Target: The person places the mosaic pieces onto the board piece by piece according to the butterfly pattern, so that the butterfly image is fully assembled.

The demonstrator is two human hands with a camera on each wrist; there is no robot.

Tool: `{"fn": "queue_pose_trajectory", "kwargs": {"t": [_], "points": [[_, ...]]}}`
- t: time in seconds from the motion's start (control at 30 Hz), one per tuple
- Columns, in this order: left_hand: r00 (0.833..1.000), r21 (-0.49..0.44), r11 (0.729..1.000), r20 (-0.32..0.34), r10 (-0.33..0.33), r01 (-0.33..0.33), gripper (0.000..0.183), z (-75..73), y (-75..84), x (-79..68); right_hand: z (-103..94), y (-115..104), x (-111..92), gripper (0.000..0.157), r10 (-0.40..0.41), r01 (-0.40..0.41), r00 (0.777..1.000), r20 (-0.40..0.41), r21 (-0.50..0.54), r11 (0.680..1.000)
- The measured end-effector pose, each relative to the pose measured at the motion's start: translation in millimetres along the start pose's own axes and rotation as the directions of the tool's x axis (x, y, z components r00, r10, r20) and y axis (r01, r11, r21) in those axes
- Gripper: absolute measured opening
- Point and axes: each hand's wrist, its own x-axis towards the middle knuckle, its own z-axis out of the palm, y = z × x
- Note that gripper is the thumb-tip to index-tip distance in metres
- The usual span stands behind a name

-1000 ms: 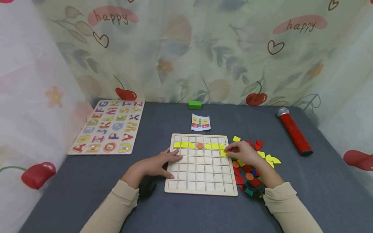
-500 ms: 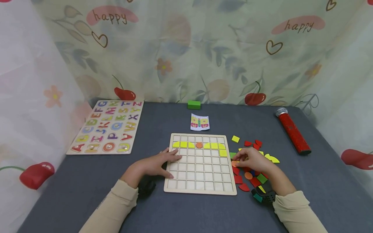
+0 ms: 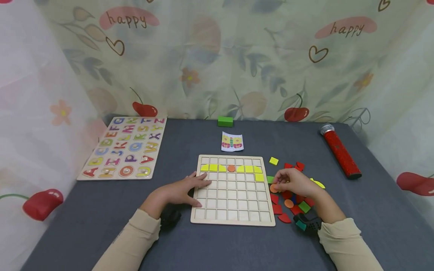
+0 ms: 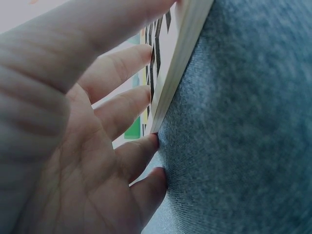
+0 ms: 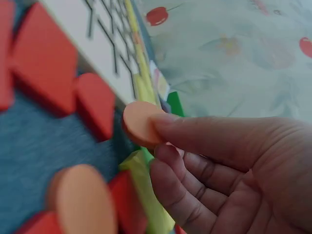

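My right hand (image 3: 294,182) pinches a round orange disc (image 5: 139,122) between thumb and fingers, just off the right edge of the wooden grid board (image 3: 234,219). In the head view my left hand (image 3: 182,190) rests with spread fingers on the board's left side; the left wrist view has its fingertips along the board's edge. Yellow pieces (image 3: 248,169) and one orange disc (image 3: 231,168) fill part of the board's second row, with a yellow square (image 3: 259,177) below at the right. Around my right hand lie loose red pieces (image 3: 284,218), a green square (image 3: 304,206) and another orange disc (image 3: 289,203).
Behind the board lies a small picture card (image 3: 232,142) showing a butterfly-like pattern, with a green block (image 3: 225,121) farther back. An alphabet board (image 3: 123,150) lies at the left. Toward the right edge rests a red microphone (image 3: 340,152). A lone yellow square (image 3: 274,161) sits by the board's corner.
My right hand has let go of the yellow square on the board, moved down and right to the loose pieces, and taken hold of an orange disc. The left hand stays in place.
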Motion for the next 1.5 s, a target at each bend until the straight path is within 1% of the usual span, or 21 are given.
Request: {"fn": "queue_pose_trajectory", "kwargs": {"t": [0.2,0.27,0.4,0.47,0.63,0.77,0.87,1.03,1.2,1.3,1.4,1.5], "points": [[1.0,-0.003,1.0,0.003,-0.006,0.006,0.075,0.4,-0.2,-0.4,-1.3,-9,11,0.02,-0.021,0.02,0.999,0.027,0.021,1.0],[1.0,-0.004,1.0,0.005,-0.003,0.003,0.075,0.5,-0.3,-0.5,1.2,-11,17,0.02,-0.013,0.012,0.999,0.035,0.031,0.999],[1.0,-0.005,1.0,0.007,0.003,-0.003,0.075,0.7,-0.4,-0.9,8.7,-13,29,0.021,-0.002,-0.002,0.999,0.048,0.083,0.997],[1.0,-0.007,1.0,0.007,0.006,-0.006,0.075,0.8,-0.2,-1.1,12.7,-15,35,0.021,0.001,-0.004,0.999,0.042,0.088,0.996],[1.0,-0.007,1.0,0.003,-0.006,0.006,0.075,1.3,0.2,-1.1,20.5,-20,52,0.018,0.023,-0.023,1.0,-0.003,0.056,0.998],[1.0,-0.003,1.0,0.002,-0.006,0.006,0.075,2.2,-0.3,-0.1,24.8,-23,60,0.018,0.036,-0.035,0.999,-0.02,0.071,0.997],[1.0,-0.006,1.0,0.003,-0.001,0.001,0.075,2.2,0.1,0.0,27.3,-26,62,0.017,0.033,-0.031,0.999,-0.031,0.058,0.998],[1.0,-0.002,1.0,-0.001,-0.002,0.002,0.075,1.6,0.1,-0.4,30.1,-30,64,0.012,0.005,-0.006,0.998,-0.061,-0.015,1.0],[1.0,0.001,1.0,0.0,-0.002,0.002,0.075,2.7,-2.7,0.9,30.9,-28,64,0.01,0.003,-0.008,0.996,-0.09,-0.063,0.998],[1.0,0.002,1.0,0.004,-0.003,0.003,0.076,3.1,-3.6,1.4,29.7,-25,62,0.011,0.025,-0.031,0.995,-0.102,-0.058,0.998],[1.0,0.003,1.0,0.003,-0.001,0.001,0.076,2.4,-3.4,1.1,25.8,-20,57,0.015,0.021,-0.028,0.994,-0.112,-0.059,0.998],[1.0,-0.001,1.0,-0.002,0.011,-0.011,0.076,1.1,-2.4,0.2,20.0,-13,50,0.018,0.035,-0.039,0.992,-0.121,-0.036,0.999]]}}
